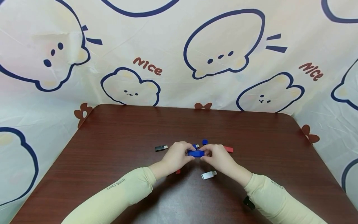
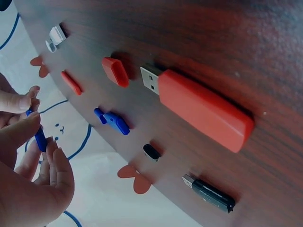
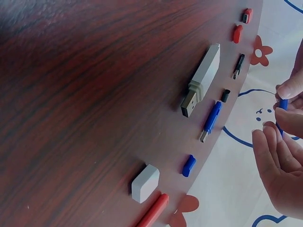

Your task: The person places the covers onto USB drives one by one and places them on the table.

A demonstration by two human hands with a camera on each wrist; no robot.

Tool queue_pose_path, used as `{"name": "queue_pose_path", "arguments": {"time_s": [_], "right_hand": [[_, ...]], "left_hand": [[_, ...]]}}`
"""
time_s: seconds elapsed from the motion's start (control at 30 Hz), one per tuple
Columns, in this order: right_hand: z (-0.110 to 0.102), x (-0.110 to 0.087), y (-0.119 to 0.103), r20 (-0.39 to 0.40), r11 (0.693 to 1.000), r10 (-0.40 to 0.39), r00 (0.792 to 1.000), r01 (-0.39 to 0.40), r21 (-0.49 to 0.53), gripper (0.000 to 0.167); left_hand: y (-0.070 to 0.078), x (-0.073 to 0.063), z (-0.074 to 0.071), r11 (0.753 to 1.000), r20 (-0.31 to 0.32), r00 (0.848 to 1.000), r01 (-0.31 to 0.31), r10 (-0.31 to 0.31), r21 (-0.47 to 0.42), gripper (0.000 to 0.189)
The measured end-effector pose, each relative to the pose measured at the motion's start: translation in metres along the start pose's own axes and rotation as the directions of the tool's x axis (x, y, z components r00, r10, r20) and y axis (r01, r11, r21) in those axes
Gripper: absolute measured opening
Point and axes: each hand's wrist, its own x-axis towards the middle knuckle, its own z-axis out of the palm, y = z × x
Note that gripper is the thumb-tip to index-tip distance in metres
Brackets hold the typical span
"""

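Observation:
Held up above the tabletop is a blue USB stick [image 1: 195,153], with no metal plug showing on it. My left hand [image 1: 177,155] pinches its left end between thumb and fingers, and my right hand [image 1: 217,156] pinches the right end. Just behind the fingers lies a second blue USB stick [image 3: 211,118] with its plug bare, partly hidden in the head view. Its separate blue cap [image 1: 205,142] lies beyond the right hand. Nearer me, below the right hand, lies a white USB stick [image 1: 209,175] with its plug exposed.
Left of the hands lies a black USB stick [image 1: 161,148], near a black cap [image 2: 151,152]. An uncapped red USB stick [image 2: 203,111] and a red cap [image 2: 115,72] lie under the left arm. Right of the right hand are another red piece [image 1: 228,149] and a white cap [image 3: 145,183].

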Motion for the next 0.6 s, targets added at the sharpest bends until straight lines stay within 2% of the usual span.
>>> {"name": "queue_pose_path", "arguments": {"time_s": [0.3,0.6], "right_hand": [[-0.0001,-0.0003,-0.0007,0.003,1.000,-0.002,1.000,0.002,0.005,0.014],[0.0001,-0.0003,-0.0011,0.003,1.000,-0.008,1.000,0.008,0.009,0.015]], "left_hand": [[0.0003,-0.0009,-0.0001,0.999,0.008,1.000,0.014,-0.013,-0.034,0.014],[0.0008,-0.0011,0.0002,0.999,0.004,1.000,0.012,-0.012,-0.030,0.014]]}}
